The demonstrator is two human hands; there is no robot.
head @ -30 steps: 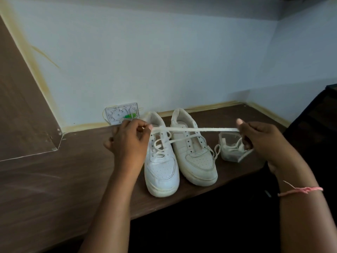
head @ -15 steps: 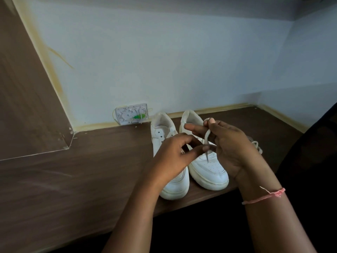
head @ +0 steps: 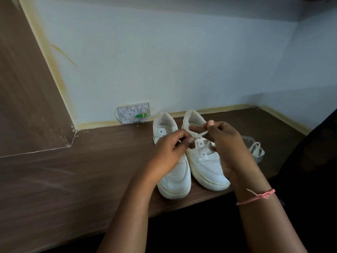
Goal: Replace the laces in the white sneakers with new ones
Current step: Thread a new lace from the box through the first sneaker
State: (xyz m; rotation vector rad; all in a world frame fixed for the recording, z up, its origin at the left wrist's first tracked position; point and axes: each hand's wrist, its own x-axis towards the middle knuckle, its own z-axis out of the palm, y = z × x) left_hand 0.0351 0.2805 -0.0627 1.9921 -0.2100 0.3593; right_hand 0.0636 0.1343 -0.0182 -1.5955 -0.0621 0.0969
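Two white sneakers stand side by side on the brown wooden shelf (head: 54, 179), toes toward me: the left sneaker (head: 175, 178) and the right sneaker (head: 206, 167). Above them both my hands hold one white lace (head: 199, 135). My left hand (head: 169, 152) pinches one end of it between thumb and fingers. My right hand (head: 224, 139) grips the rest, looped over its fingers. The sneakers' eyelet areas are partly hidden by my hands. A clear plastic packet (head: 255, 148) with white laces lies right of the shoes.
A white wall outlet plate (head: 134, 113) with a green part sits at the back wall, left of the shoes. A wooden panel (head: 27, 88) rises at the left. The shelf's front edge runs just below the sneakers' toes, with dark space beneath.
A second ago the lace was stretched wide between my hands. They have since come together over the sneakers, and the lace is now bunched and looped in my right hand.
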